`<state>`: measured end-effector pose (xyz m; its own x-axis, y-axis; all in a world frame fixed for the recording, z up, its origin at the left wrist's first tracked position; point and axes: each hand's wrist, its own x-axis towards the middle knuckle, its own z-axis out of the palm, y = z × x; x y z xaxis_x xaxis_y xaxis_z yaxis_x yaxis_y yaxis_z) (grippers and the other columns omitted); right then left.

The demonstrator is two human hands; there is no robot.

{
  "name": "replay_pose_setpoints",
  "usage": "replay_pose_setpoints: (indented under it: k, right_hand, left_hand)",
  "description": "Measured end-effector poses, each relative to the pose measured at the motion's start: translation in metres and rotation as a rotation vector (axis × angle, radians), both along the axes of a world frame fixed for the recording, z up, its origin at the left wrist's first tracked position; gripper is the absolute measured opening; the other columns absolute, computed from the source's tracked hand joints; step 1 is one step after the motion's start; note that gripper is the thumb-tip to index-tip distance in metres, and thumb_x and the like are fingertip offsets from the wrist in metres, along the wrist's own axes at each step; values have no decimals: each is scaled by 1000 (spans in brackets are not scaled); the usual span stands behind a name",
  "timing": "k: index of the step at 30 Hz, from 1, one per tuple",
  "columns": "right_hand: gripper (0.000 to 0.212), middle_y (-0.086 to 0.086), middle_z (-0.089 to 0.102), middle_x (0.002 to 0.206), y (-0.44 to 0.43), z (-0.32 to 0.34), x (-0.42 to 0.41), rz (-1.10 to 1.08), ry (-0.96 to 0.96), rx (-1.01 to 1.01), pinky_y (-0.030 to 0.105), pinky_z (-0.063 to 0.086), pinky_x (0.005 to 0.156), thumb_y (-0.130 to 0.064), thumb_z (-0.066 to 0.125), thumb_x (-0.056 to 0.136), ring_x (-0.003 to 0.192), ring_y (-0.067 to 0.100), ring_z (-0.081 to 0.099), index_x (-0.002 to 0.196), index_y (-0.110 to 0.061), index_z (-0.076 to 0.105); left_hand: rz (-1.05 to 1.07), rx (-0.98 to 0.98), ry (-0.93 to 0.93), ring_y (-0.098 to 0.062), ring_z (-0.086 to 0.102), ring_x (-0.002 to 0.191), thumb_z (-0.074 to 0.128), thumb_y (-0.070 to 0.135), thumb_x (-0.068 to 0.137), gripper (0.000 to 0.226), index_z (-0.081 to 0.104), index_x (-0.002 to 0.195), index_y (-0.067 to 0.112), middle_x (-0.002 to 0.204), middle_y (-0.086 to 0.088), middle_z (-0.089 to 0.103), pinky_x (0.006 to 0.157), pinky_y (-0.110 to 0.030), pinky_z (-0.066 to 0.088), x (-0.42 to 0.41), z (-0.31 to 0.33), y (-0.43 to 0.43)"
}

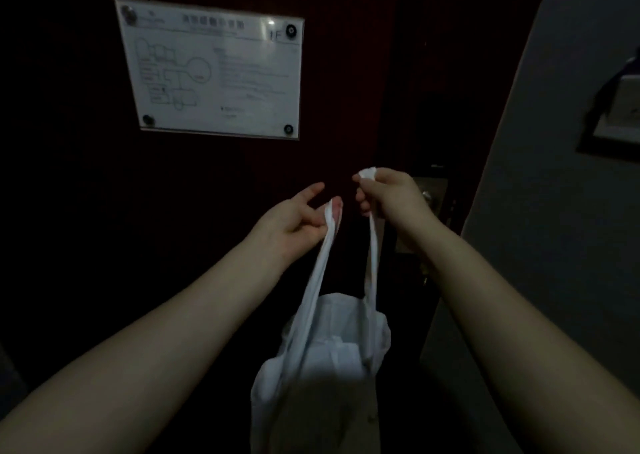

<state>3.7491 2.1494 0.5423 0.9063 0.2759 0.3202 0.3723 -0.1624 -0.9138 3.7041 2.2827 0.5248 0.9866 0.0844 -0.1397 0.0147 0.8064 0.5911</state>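
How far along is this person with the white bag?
Done: the white bag hangs lifted, something inside. In hand: the left hand and right hand each hold one handle, apart. Left: handles are not yet tied together, probably the next step.

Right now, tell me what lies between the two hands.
Nothing: in the head view the gap between left hand and right hand is bare, only the dark door behind. Each grips a handle of the white bag.

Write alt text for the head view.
A left hand and a right hand each hold one handle of a white plastic bag hanging before a dark door. A floor-plan sign is fixed to the door above.
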Motion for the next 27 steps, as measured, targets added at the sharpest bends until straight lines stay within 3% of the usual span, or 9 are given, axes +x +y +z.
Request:
replay_pose_setpoints:
  k: [4,6,10,13,17,20,23,25,27]
  right_hand:
    - [20,-1,63,92,-2,-40,-19,20,65,5,16,46,62,-19,58,91,80,8,62,111,-17,56]
    - [4,-1,58,79,-3,-50,-22,-16,84,52,19,44,59,-16,54,94,69,9,57,94,-20,55]
    - [21,-2,47,66,6,-26,8,-174,-23,-5,22,34,55,-14,42,98,58,9,43,80,-16,53]
    - [20,-1,50,70,38,-35,25,-143,-35,-365,24,37,59,-13,42,98,66,12,48,81,-16,51]
    - [31,2,52,66,50,-32,35,-173,44,-262,24,36,55,-14,42,99,61,14,47,69,-19,50]
    - [34,4,61,83,26,-7,44,-331,40,-71,29,45,74,-23,38,102,80,18,56,77,-15,59]
    - [27,7,57,113,13,-10,48,-217,107,-158,26,46,72,-18,38,102,100,19,54,117,-9,58]
    - [31,6,58,113,16,-21,45,-178,159,-202,24,41,62,-14,37,102,93,18,56,128,-13,52]
    - [27,3,60,98,17,-27,41,-157,202,-117,24,39,58,-11,36,100,72,13,54,117,-17,57]
  left_hand:
    - [64,-32,29,-28,57,100,10,-26,75,64,54,107,8,121,-30,45,81,-32,51,-21,-40,8]
    - [63,-50,10,-28,59,101,12,-26,75,64,56,103,10,117,-29,47,86,-30,50,-31,-53,15]
    - [81,-86,-50,-29,58,102,14,-25,77,61,57,103,11,105,-28,49,72,-26,57,-42,-51,35]
    - [71,-27,-94,-30,55,106,15,-24,78,58,55,103,11,104,-27,51,81,-29,53,-48,-27,51]
    - [118,107,-85,-22,44,123,17,-21,80,57,54,109,11,127,-15,54,94,-28,33,-47,-3,70]
    - [104,139,-75,-27,35,135,17,-21,80,60,51,119,10,137,-18,48,100,-28,31,-38,-1,77]
    - [34,267,-106,-30,39,130,23,-19,83,51,54,114,7,115,-13,59,103,-34,33,-29,-1,70]
    - [-53,412,-140,-32,48,120,24,-20,81,51,58,103,10,104,-10,61,100,-36,39,-28,2,64]
    - [-103,506,-163,-31,55,109,24,-21,80,55,59,103,14,108,-11,60,100,-39,44,-22,3,59]
